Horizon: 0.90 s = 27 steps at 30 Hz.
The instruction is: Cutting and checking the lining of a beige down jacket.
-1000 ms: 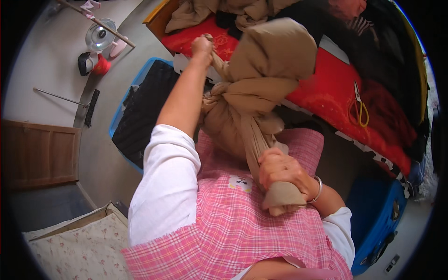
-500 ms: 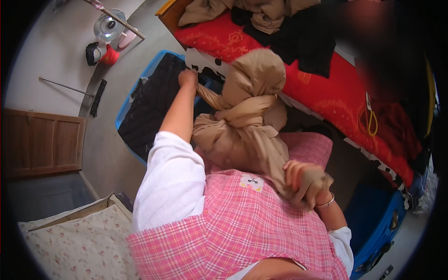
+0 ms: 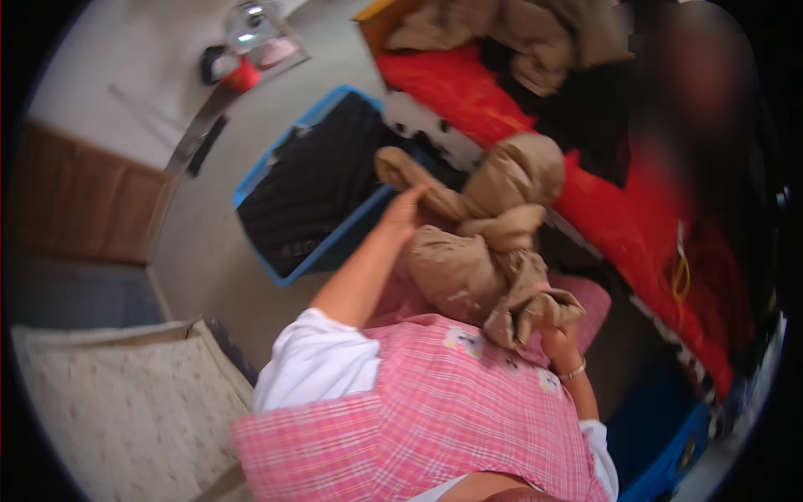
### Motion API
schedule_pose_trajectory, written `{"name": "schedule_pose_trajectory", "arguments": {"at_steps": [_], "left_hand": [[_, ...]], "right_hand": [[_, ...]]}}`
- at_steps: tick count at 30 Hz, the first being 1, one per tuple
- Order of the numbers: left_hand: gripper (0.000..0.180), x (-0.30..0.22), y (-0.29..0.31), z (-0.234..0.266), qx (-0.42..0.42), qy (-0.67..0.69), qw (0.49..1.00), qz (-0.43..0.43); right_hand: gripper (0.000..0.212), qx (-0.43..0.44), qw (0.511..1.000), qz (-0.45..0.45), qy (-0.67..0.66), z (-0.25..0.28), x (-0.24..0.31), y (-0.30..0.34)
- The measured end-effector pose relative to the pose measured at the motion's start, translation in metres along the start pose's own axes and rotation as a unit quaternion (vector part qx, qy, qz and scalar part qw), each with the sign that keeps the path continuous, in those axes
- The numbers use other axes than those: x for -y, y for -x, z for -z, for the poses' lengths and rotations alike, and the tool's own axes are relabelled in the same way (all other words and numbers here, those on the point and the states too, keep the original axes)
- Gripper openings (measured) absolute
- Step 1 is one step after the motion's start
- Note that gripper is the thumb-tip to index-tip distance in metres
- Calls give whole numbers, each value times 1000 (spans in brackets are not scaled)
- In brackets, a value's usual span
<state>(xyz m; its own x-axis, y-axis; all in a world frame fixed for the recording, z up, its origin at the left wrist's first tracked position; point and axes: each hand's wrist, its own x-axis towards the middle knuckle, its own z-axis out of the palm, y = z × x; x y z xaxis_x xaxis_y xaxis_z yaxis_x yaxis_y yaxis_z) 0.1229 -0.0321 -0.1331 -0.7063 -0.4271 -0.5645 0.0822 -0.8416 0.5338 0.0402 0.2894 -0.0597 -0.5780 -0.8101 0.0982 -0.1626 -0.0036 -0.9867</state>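
A tan garment (image 3: 493,226) hangs bunched and twisted in front of my pink checked apron. My left hand (image 3: 403,213) is stretched forward and grips one end of it, near the blue bin. My right hand (image 3: 556,339), with a bracelet at the wrist, is closed on the garment's lower end close to my chest, mostly hidden by the cloth. The picture is blurred by motion.
A blue bin (image 3: 335,247) with dark cloth inside stands on the grey floor to the left. A red-covered bed (image 3: 636,209) with piled tan and black clothes lies to the right. A floral mattress (image 3: 109,402) is at lower left. A small fan (image 3: 247,21) stands far back.
The garment has come down from high over the red bed toward my body and is more bunched. My left hand dropped lower; my right hand moved closer to my chest.
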Motion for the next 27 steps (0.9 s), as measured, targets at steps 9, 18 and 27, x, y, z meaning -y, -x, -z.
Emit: {"name": "schedule_pose_trajectory", "arguments": {"at_steps": [9, 18, 27], "left_hand": [[32, -7, -59, -53, -97, 26, 988, -114], [45, -30, -134, -44, -291, -315, 858, -282], [37, -113, -82, 41, -372, -358, 822, -242]], "right_hand": [[30, 74, 897, -183, -395, -4, 6, -10], [25, 125, 978, -70, -154, -33, 69, -30], [15, 378, 907, 138, -123, -56, 104, -53]]}}
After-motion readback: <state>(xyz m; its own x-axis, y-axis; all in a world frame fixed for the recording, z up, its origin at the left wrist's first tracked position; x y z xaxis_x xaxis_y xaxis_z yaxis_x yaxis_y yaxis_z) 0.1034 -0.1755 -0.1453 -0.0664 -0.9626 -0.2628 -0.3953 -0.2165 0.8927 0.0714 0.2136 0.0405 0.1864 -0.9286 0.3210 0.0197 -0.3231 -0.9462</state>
